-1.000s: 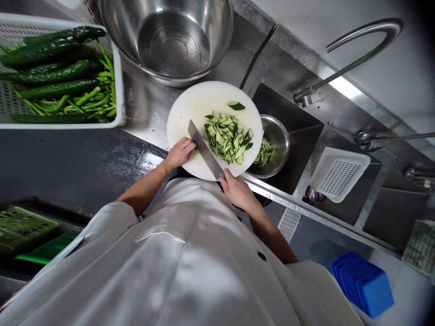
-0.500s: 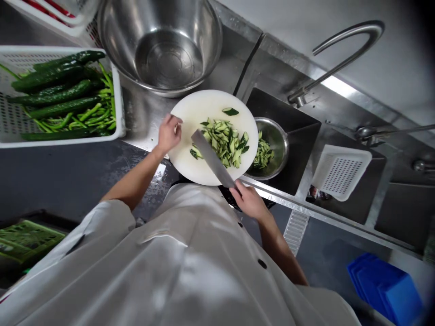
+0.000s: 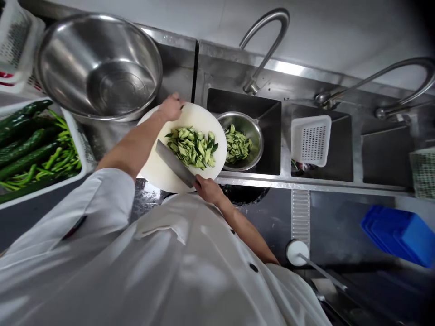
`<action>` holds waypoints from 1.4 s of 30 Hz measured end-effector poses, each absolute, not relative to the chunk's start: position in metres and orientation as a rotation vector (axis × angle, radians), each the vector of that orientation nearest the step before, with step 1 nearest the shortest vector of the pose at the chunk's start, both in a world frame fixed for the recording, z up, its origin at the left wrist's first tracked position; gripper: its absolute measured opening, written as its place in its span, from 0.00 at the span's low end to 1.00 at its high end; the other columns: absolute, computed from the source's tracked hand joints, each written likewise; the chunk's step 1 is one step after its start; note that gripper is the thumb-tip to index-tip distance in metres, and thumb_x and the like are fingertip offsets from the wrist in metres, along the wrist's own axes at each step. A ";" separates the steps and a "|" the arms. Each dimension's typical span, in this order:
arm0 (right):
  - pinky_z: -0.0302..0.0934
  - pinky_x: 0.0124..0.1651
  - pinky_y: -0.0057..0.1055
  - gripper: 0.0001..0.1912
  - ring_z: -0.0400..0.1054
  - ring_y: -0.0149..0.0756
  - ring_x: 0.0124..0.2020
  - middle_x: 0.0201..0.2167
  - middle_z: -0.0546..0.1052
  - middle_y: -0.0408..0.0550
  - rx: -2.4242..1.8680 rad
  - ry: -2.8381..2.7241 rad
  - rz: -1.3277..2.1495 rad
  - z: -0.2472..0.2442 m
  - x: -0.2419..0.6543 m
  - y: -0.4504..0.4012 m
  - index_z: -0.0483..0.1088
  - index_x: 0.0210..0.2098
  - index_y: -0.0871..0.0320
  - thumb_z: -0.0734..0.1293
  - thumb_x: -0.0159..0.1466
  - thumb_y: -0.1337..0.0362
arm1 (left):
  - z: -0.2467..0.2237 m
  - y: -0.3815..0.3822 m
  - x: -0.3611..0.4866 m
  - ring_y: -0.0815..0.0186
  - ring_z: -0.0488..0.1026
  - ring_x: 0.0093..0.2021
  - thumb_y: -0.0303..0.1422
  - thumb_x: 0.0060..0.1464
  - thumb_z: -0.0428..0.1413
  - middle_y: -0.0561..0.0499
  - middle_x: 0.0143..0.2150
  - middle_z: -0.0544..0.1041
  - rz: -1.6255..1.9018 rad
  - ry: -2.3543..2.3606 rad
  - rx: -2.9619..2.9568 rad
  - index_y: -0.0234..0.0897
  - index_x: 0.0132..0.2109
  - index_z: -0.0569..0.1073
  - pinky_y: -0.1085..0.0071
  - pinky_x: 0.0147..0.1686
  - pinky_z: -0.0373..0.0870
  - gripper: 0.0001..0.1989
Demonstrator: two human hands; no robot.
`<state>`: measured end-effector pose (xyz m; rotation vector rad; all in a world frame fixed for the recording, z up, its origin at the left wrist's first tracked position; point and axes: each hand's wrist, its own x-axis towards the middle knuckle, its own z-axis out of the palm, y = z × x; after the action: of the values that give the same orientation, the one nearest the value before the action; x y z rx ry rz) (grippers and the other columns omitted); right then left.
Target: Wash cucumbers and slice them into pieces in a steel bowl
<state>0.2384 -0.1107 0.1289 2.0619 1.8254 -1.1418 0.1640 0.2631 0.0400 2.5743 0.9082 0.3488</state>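
Note:
My right hand (image 3: 209, 189) grips the handle of a kitchen knife (image 3: 175, 164). Its broad blade lies slantwise over the round white cutting board (image 3: 152, 170), beside a heap of cut cucumber slices (image 3: 193, 146). At the board's far edge, my left hand (image 3: 171, 108) has its fingers closed on a dark green cucumber slice (image 3: 182, 107), of which only a bit shows. Right of the board, a steel bowl (image 3: 257, 140) with more cut cucumber (image 3: 238, 144) stands in the sink, partly covered by the board.
A large steel basin (image 3: 118, 86) stands at the back left. Before it is a white basket (image 3: 76, 136) of whole cucumbers (image 3: 25, 147) and green peppers (image 3: 56, 156). Curved taps (image 3: 272, 36) rise behind the sinks. A white perforated basket (image 3: 311, 140) sits over the second sink.
My left hand has reached from the board's left side to its far edge. The lone cucumber slice has left its spot on the board. The view has swung right; the knife stays by the heap.

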 end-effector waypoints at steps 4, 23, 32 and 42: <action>0.63 0.49 0.33 0.22 0.76 0.46 0.51 0.51 0.82 0.54 2.189 1.762 -1.119 0.122 0.244 -0.108 0.64 0.66 0.52 0.52 0.79 0.53 | 0.054 0.241 0.076 0.59 0.74 0.49 0.26 0.56 0.56 0.46 0.43 0.76 0.449 1.209 2.407 0.33 0.48 0.73 0.59 0.57 0.73 0.12; 0.62 0.45 0.34 0.21 0.77 0.48 0.47 0.45 0.82 0.57 1.869 1.781 -0.867 0.150 0.251 -0.127 0.61 0.64 0.57 0.50 0.80 0.56 | 0.008 -0.005 -0.002 0.53 0.72 0.56 0.30 0.65 0.54 0.39 0.55 0.72 0.671 0.971 2.515 0.37 0.57 0.71 0.52 0.57 0.75 0.15; 0.62 0.40 0.34 0.19 0.79 0.50 0.43 0.42 0.82 0.58 1.774 1.845 -0.797 0.177 0.257 -0.137 0.61 0.62 0.57 0.51 0.80 0.56 | 0.017 0.019 0.001 0.54 0.70 0.48 0.28 0.64 0.51 0.40 0.48 0.75 0.557 0.825 2.643 0.36 0.52 0.75 0.55 0.51 0.72 0.13; 0.63 0.44 0.35 0.18 0.78 0.50 0.46 0.44 0.82 0.59 1.735 1.858 -0.869 0.179 0.249 -0.114 0.60 0.61 0.57 0.51 0.80 0.56 | 0.014 0.019 -0.001 0.55 0.70 0.48 0.25 0.64 0.50 0.42 0.48 0.75 0.552 0.849 2.679 0.36 0.52 0.75 0.58 0.49 0.74 0.13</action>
<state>0.2486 -0.1139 0.1786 1.7354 1.8583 -0.8686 -0.0012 0.0193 0.0140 2.6788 0.8486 0.5522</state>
